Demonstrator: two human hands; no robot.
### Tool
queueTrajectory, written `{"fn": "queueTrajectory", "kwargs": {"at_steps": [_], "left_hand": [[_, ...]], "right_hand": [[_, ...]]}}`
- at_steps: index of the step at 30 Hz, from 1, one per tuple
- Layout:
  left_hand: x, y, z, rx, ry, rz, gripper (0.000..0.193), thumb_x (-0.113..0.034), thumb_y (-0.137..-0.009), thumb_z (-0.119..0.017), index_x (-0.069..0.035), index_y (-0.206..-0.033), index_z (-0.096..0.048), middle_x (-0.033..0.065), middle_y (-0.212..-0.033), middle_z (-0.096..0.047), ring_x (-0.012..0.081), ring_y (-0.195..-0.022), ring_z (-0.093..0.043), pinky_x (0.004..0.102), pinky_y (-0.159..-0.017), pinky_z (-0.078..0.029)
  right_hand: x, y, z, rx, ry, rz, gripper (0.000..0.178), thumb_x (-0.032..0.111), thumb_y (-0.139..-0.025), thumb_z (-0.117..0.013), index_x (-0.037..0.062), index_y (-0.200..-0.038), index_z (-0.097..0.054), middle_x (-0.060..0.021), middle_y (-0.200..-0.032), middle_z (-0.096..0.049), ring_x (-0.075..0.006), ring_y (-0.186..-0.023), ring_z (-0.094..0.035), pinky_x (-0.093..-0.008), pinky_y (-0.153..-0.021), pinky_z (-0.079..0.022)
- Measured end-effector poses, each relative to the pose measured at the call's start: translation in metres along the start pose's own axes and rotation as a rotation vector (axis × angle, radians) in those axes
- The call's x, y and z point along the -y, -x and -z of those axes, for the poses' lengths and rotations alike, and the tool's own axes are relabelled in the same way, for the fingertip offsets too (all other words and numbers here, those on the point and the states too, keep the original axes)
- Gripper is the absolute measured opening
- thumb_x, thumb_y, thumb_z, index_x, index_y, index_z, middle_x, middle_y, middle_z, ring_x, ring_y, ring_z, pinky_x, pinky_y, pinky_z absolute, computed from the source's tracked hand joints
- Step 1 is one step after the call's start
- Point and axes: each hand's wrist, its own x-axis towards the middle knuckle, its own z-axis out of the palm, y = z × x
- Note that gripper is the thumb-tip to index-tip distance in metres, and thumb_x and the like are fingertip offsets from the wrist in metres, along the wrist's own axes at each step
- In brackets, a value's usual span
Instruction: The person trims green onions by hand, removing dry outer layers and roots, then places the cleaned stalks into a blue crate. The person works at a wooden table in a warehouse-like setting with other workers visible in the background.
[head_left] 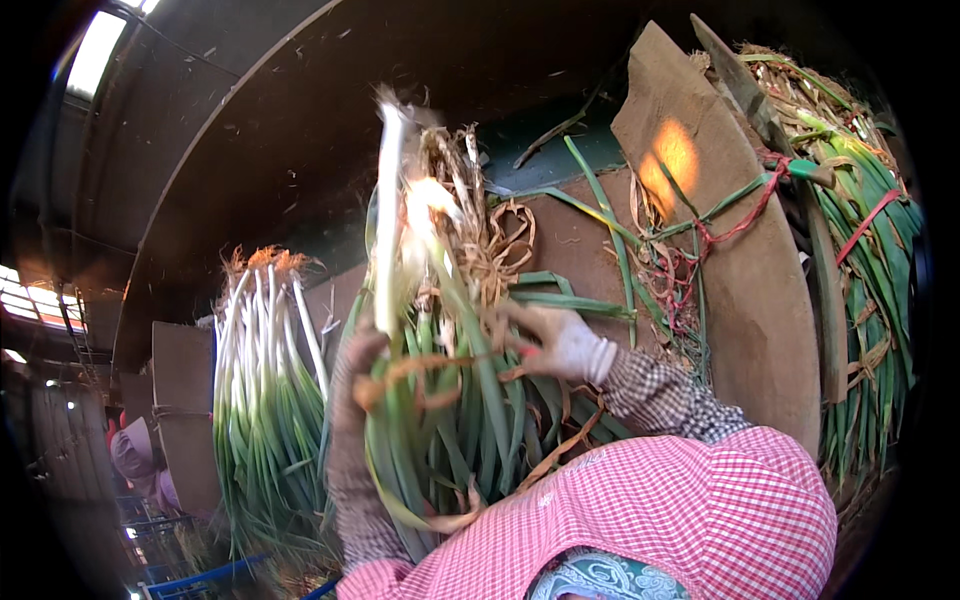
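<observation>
No legible txt, nos. or signs in view, just a faint pale mark (596, 458) nr the upper edge of the pink-and-white checked garment (690, 500), too sm. & blurred to read, so can't tell if it's lettering or just a patt.

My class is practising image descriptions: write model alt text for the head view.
A person's blurred left hand is at a pale stalk among long green onions; the right hand, white-gloved, is near dry brown leaves. White-stemmed onions are at left, a tied bundle at far right.
</observation>
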Motion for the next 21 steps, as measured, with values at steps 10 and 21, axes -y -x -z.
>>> {"fn": "queueTrajectory", "kwargs": {"at_steps": [10,21], "left_hand": [[-0.033,-0.036,0.086,0.302,0.152,0.193,0.032,-0.025,-0.089,-0.072,-0.004,-0.112,-0.063,0.0123,-0.106,-0.064,0.0225,-0.096,-0.067,0.0359,-0.074,-0.061],[0.186,-0.024,0.014,-0.353,0.190,0.433,0.015,-0.017,-0.096,-0.061,-0.003,-0.098,-0.063,0.0070,-0.079,-0.062,0.0208,-0.063,-0.059,0.0355,-0.058,-0.051]], "right_hand": [[0.001,0.048,0.003,0.256,0.053,-0.086,0.077,0.024,-0.066,-0.072,0.0066,-0.138,-0.053,-0.0218,-0.098,-0.066,-0.0395,-0.094,-0.065,-0.0459,-0.081,-0.053],[0.022,0.040,-0.009,0.351,0.252,-0.091,0.052,0.020,-0.069,-0.070,0.0005,-0.113,-0.054,-0.0209,-0.088,-0.068,-0.0397,-0.085,-0.068,-0.0495,-0.076,-0.054]]}}
